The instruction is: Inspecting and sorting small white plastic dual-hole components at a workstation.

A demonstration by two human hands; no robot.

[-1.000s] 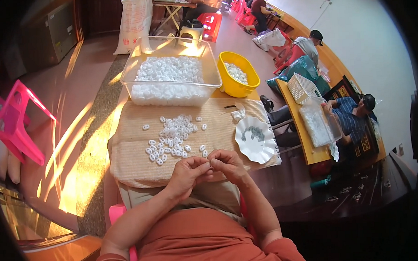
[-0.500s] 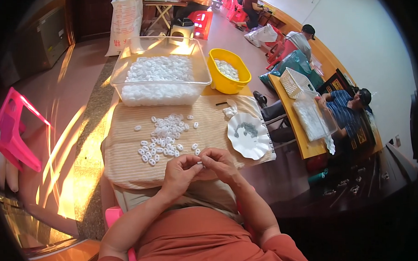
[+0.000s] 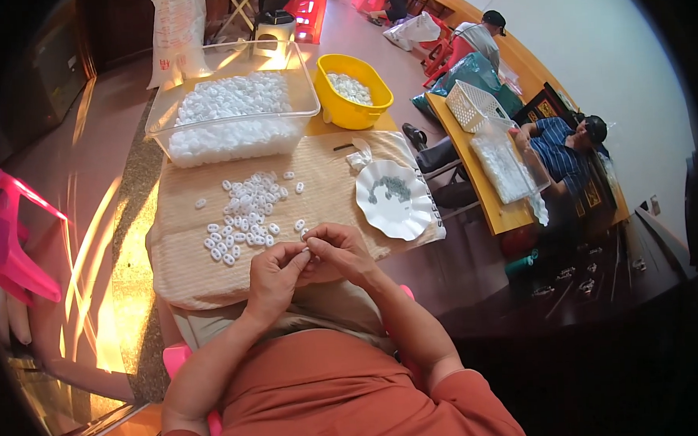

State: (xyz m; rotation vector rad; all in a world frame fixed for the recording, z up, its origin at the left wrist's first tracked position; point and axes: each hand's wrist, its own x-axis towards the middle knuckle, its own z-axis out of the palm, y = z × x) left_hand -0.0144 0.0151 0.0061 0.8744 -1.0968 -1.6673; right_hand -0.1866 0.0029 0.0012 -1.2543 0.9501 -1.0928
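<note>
My left hand (image 3: 275, 276) and my right hand (image 3: 342, 253) meet above the near edge of a tan striped cloth (image 3: 189, 276). Both are closed, fingertips pinching a small white plastic piece (image 3: 306, 250) that they largely cover. Just beyond them lies a loose heap of white oval plastic pieces (image 3: 250, 204), each with two holes. To the right of the heap, a white wavy-rimmed plate (image 3: 405, 217) carries a scatter of tiny grey parts (image 3: 392, 188). Behind the plate are a crumpled white wad (image 3: 359, 156) and a thin dark stick (image 3: 343, 147).
A clear tub (image 3: 308, 112) full of white pieces stands at the far side, beside a yellow basin (image 3: 361, 114) holding more. A pink stool (image 3: 15, 245) is at left. Rightward, a person in a striped shirt (image 3: 556, 151) sits at a yellow table (image 3: 510, 218).
The whole view has shifted, so the table and my hands appear farther left and higher. My hands stay together, pinching the small white piece.
</note>
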